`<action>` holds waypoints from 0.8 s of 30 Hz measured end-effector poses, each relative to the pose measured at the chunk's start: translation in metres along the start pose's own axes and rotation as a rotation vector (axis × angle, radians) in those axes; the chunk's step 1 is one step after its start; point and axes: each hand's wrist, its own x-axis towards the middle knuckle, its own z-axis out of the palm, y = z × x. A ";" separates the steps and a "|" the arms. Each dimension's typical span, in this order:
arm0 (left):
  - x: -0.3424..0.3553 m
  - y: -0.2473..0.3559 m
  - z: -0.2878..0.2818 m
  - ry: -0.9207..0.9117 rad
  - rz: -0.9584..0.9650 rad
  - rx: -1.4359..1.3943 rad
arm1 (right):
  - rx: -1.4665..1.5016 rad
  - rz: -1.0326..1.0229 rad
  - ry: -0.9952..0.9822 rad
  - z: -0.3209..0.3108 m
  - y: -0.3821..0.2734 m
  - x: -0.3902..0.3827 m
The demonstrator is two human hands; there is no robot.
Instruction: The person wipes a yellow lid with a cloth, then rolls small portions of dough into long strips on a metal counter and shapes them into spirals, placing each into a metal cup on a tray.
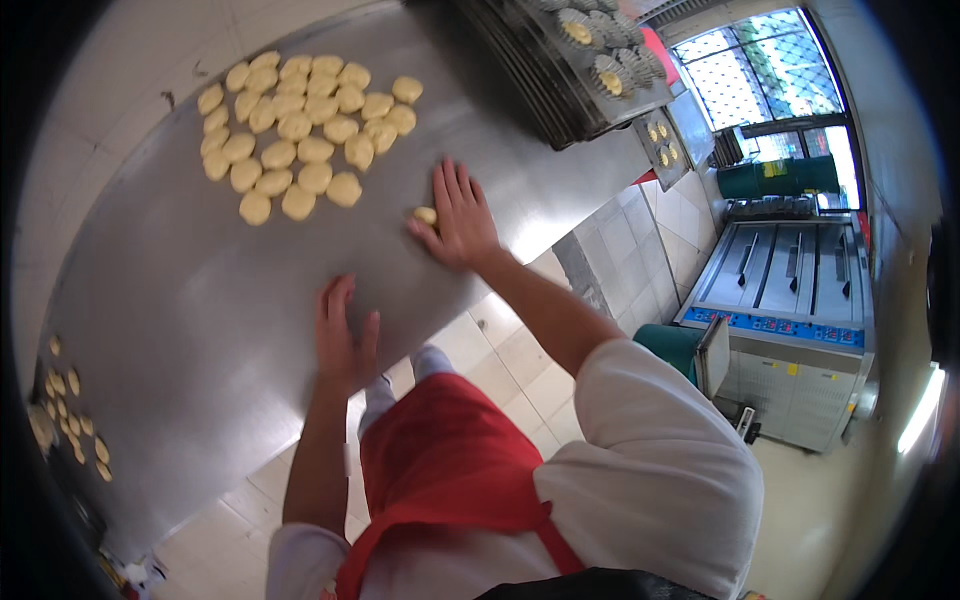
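My right hand [462,222] lies flat near the table's front edge, fingers stretched forward. A small pale-yellow dough ball [427,215] peeks out beside its thumb, partly hidden by the hand. To the left and nearer to me, my left hand [343,335] hovers at or just over the steel table [230,290], a little blurred, its thumb apart from loosely bent fingers. It holds nothing that I can see. Beyond both hands, many rounded dough pieces [294,126] sit close together at the far left of the tabletop.
Smaller dough bits [73,382] are scattered at the table's left end. Stacked dark baking trays [540,70] stand at the far right, topped with fluted metal tins [612,75]. A deck oven [780,270] and a green bin [670,350] are on the right.
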 end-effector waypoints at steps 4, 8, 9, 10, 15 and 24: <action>0.001 -0.010 0.008 0.040 0.029 -0.054 | -0.050 -0.124 -0.147 0.007 -0.016 -0.135; 0.000 -0.012 0.010 0.051 0.034 -0.048 | -0.186 -0.032 -0.035 -0.015 0.009 -0.004; 0.003 -0.008 0.009 0.038 0.034 -0.043 | -0.110 0.030 0.101 -0.019 0.022 0.038; 0.007 -0.002 0.010 0.016 0.037 -0.039 | -0.126 0.032 0.227 -0.022 0.040 0.079; 0.038 0.066 0.083 0.029 0.092 -0.008 | -0.176 -0.154 0.136 0.008 0.045 0.038; 0.095 0.064 0.198 0.138 -0.217 0.612 | -0.069 -0.273 -0.049 0.013 0.075 -0.069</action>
